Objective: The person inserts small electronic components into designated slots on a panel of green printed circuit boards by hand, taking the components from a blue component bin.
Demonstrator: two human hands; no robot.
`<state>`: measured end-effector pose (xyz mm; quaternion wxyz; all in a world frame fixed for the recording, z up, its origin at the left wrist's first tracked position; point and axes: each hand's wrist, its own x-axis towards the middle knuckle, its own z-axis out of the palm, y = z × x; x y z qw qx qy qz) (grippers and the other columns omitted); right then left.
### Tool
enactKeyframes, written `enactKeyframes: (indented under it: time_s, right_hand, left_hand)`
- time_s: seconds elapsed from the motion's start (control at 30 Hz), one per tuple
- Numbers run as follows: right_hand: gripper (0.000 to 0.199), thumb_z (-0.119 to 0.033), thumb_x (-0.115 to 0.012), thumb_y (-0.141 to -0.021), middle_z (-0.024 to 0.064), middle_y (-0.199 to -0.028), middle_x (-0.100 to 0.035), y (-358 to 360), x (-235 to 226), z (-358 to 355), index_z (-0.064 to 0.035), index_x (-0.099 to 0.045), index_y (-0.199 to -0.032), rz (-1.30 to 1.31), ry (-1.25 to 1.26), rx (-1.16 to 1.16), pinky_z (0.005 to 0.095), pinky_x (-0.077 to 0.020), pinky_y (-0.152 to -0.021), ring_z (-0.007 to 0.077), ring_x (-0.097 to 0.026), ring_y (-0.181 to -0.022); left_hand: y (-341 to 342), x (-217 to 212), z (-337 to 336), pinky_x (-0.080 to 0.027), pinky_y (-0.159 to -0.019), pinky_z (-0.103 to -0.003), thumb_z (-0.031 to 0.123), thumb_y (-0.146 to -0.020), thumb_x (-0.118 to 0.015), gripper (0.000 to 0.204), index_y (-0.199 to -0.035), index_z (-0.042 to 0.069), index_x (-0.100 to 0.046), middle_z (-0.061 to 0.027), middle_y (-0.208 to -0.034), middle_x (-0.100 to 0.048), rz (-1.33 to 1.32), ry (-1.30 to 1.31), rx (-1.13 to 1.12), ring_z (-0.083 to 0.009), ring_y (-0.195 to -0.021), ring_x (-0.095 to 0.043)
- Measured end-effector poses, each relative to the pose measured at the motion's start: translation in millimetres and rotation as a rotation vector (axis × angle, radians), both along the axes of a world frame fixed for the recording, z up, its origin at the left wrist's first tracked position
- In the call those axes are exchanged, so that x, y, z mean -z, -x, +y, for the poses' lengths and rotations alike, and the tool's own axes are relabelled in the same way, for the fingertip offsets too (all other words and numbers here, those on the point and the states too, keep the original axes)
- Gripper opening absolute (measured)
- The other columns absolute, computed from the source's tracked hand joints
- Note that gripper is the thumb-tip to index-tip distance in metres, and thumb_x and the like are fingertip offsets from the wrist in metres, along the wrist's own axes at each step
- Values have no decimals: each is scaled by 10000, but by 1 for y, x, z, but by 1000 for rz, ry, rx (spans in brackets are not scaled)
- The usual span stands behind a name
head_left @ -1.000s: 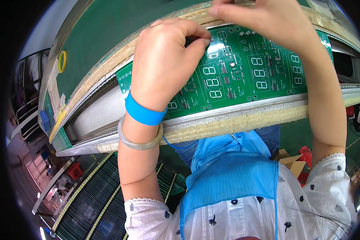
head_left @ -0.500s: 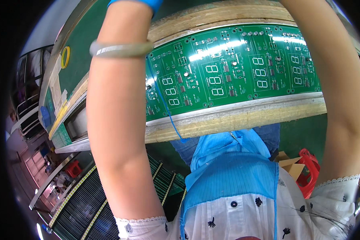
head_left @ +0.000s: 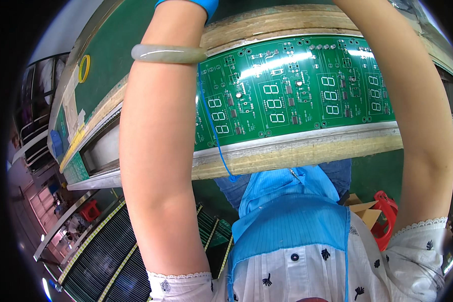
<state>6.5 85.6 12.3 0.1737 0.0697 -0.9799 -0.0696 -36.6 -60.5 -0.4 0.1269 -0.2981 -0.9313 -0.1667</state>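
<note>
Both my hands lie beyond the upper edge of the picture, so what they hold or touch is hidden. My left forearm (head_left: pixel 158 136) wears a pale bangle (head_left: pixel 168 54) and a blue wrist band (head_left: pixel 199 6). From that band a thin blue cord (head_left: pixel 215 133) hangs down past the bench's near edge. My right forearm (head_left: pixel 412 95) reaches up along the right side. Between the arms lies a long green circuit board panel (head_left: pixel 307 108), with several groups of white digit outlines and small soldered parts. It rests flat in a track between two rails.
A pale wooden rail (head_left: pixel 297 153) with a metal edge runs along the near side; another wooden rail (head_left: pixel 287 22) runs behind the panel. At left lies a yellow ring (head_left: pixel 84 69) on the green bench top. Below stand black slotted racks (head_left: pixel 103 256), a red stool (head_left: pixel 387 216) and a cardboard box (head_left: pixel 365 214).
My left forearm has shifted right, and its bangle and cord moved with it. My right forearm has moved slightly left. The panel appears slightly lower and farther right in the picture.
</note>
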Motion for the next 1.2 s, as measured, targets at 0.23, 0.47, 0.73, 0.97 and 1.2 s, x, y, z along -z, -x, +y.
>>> enactKeyframes:
  time_s: [0.23,0.47,0.73,0.97,1.2]
  right_hand:
    - [154,-216,-679,-800,137,-888,-749,3,17,-6,-113,-759,-882,57,283,-65,532,-401,-875,346,-701,-952]
    - [140,-205,-659,-783,153,-849,-737,-14,8,-7,-87,-713,-838,221,399,-113,498,-457,-809,348,-708,-878]
    - [195,-153,-666,-835,109,-829,-724,-40,5,-2,-1,-730,-939,224,883,-275,315,-543,-733,182,-685,-790]
    - [136,-61,-719,-929,14,-909,-728,-96,8,-15,14,-740,-1040,-469,1523,-234,233,-526,-772,69,-646,-859]
    - [171,-85,-769,-901,5,-890,-725,-99,19,-6,10,-756,-1042,-561,1349,-207,223,-501,-747,55,-615,-815]
  left_hand:
    - [13,3,-11,-570,-794,-439,175,-746,-756,161,-855,60,-786,-208,-871,-741,16,-197,80,-367,-845,-729]
    - [12,4,-16,-576,-775,-425,158,-732,-741,182,-851,22,-769,-223,-835,-731,-22,-241,122,-362,-818,-731]
    - [-7,-2,-27,-562,-781,-354,48,-876,-659,173,-995,-42,-747,-178,-891,-758,-143,-454,213,-238,-824,-722]
    - [-46,-13,-62,-533,-776,-238,12,-989,-583,174,-1120,-66,-668,-100,-967,-749,-595,-649,121,-113,-835,-663]
    - [-79,4,-85,-540,-802,-223,26,-1002,-630,142,-1128,-31,-665,-80,-987,-741,-1044,-830,68,-102,-873,-661]
